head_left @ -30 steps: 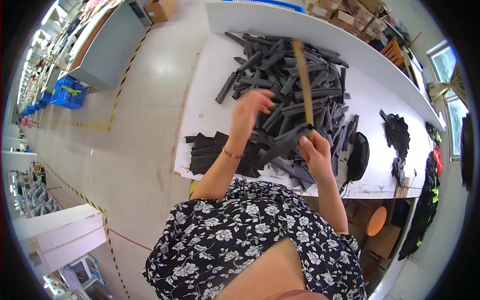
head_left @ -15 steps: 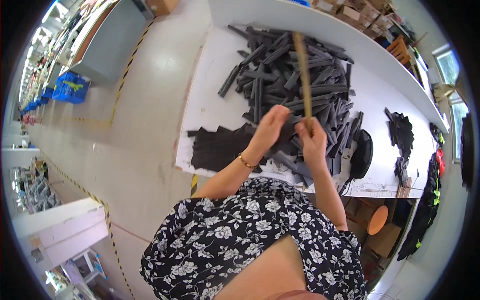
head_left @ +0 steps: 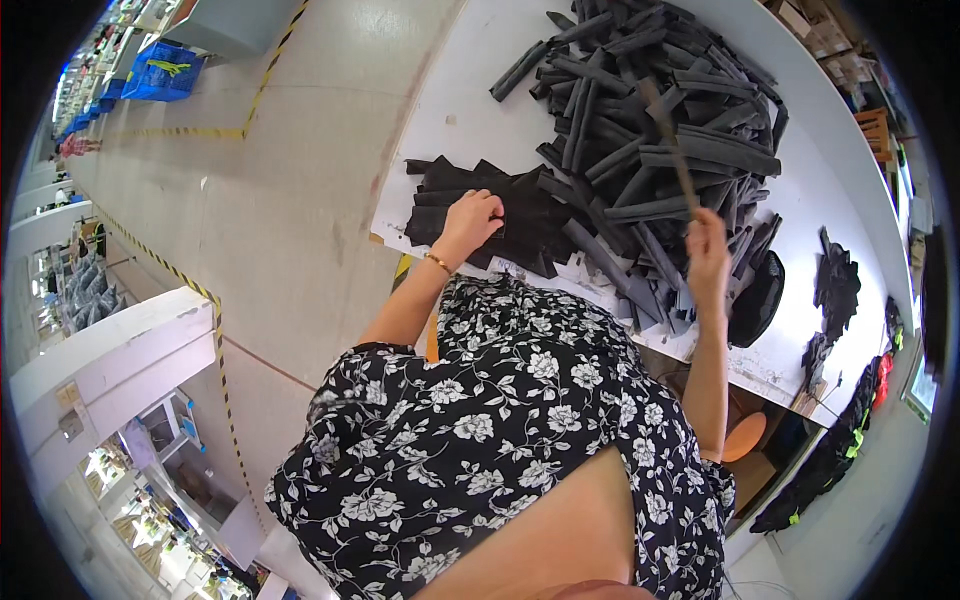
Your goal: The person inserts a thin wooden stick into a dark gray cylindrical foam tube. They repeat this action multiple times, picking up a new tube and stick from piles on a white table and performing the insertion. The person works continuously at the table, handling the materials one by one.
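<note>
My left hand (head_left: 473, 222) is over a flat, overlapping pile of black fabric pieces (head_left: 535, 215) at the table's near left. Its fingers are curled together on a black piece at the top of the pile; the fingertips are partly hidden. My right hand (head_left: 707, 250) grips the lower end of a thin wooden stick (head_left: 668, 130), which is blurred and points up and away over the big heap. That heap holds many dark grey rolled or folded fabric tubes (head_left: 690, 155), lying in all directions.
A black pouch-like item (head_left: 757, 300) lies right of my right hand. Farther right is a smaller bunch of dark fabric (head_left: 835, 285). The white table (head_left: 455, 110) has a raised wall along its far side. A blue crate (head_left: 163, 72) stands across the aisle, and an orange stool (head_left: 744, 437) is under the table.
My hands have parted: the left moved left to the flat black pile, the right moved right with the stick. The whole view has shifted and turned, too.
</note>
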Available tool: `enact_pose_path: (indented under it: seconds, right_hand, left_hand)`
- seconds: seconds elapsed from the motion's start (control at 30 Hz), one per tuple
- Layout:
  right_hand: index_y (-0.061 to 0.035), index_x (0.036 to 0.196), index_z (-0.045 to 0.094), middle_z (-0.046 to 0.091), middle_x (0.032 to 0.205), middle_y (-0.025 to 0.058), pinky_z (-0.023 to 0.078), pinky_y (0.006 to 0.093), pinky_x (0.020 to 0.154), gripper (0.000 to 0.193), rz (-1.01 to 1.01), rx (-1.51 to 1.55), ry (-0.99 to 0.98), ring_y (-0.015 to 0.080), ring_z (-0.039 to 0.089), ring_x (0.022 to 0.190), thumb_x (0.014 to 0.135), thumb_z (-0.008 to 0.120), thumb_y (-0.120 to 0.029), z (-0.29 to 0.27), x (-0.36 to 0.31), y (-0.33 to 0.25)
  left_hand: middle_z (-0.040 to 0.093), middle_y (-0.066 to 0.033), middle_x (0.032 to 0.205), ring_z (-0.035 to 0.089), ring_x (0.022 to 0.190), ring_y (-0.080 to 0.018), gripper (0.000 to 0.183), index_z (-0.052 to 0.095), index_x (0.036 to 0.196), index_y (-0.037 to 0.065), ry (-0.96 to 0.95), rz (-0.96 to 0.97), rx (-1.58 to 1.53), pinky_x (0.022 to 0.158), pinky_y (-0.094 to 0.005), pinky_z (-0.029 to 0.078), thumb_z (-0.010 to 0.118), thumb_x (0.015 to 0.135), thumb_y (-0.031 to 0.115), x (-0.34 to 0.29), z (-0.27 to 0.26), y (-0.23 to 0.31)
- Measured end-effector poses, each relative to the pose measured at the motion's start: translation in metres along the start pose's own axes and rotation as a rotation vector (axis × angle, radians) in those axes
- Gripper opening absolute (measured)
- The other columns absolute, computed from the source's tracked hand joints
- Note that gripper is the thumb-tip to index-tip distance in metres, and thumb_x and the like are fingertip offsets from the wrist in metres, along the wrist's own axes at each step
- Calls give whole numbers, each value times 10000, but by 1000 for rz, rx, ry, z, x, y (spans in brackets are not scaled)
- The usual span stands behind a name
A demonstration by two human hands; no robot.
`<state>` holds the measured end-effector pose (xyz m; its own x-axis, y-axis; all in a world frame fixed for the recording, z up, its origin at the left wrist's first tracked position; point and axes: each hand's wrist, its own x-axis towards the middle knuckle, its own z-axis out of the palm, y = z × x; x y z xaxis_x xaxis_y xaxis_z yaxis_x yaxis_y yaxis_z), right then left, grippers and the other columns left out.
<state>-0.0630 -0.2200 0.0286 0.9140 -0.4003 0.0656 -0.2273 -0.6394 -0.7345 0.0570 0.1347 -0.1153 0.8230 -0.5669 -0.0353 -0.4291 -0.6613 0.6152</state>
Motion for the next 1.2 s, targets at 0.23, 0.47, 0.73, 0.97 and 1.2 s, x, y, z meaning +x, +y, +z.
enact_pose_path:
  seconds: [0.23, 0.47, 0.73, 0.97, 1.2]
  right_hand:
    - [-25, 1078, 643, 589, 679, 102, 447, 306, 586, 203, 68, 78, -487, 180, 558, 603, 924, 585, -144, 31, -21, -5]
    - [-33, 1065, 660, 663, 849, 214, 490, 395, 681, 231, 4, -34, -594, 377, 636, 755, 900, 605, -186, 36, -24, -7]
    - [-41, 1054, 664, 664, 861, 218, 487, 419, 697, 228, -45, -79, -613, 379, 641, 794, 902, 599, -198, 36, -25, -7]
    - [-43, 1057, 652, 666, 881, 207, 486, 426, 706, 229, -74, -91, -639, 390, 634, 815, 907, 582, -200, 42, -17, -15]
    - [-2, 1225, 572, 528, 720, -26, 370, 221, 558, 300, 262, 493, -496, 67, 427, 615, 938, 523, -73, 89, -23, -24]
  left_hand:
    - [573, -51, 899, 568, 896, -264, 209, 648, 841, 126, -33, -61, -105, 774, -383, 491, 779, 679, 129, -1, 15, -29]
    - [584, -35, 875, 563, 878, -259, 100, 676, 771, 101, 4, 81, 25, 768, -368, 485, 756, 722, 136, 2, 12, -37]
    - [576, -33, 865, 535, 873, -242, 112, 722, 856, 106, 71, 107, -209, 793, -350, 470, 738, 756, 154, 15, -15, -17]
    - [610, -5, 936, 546, 967, -231, 117, 732, 868, 140, 84, 224, -179, 874, -367, 441, 744, 760, 182, 32, -18, 8]
    - [491, -84, 1270, 433, 1241, -290, 361, 647, 1081, 190, 583, 435, -112, 1014, -428, 379, 766, 748, 264, 35, -64, 141]
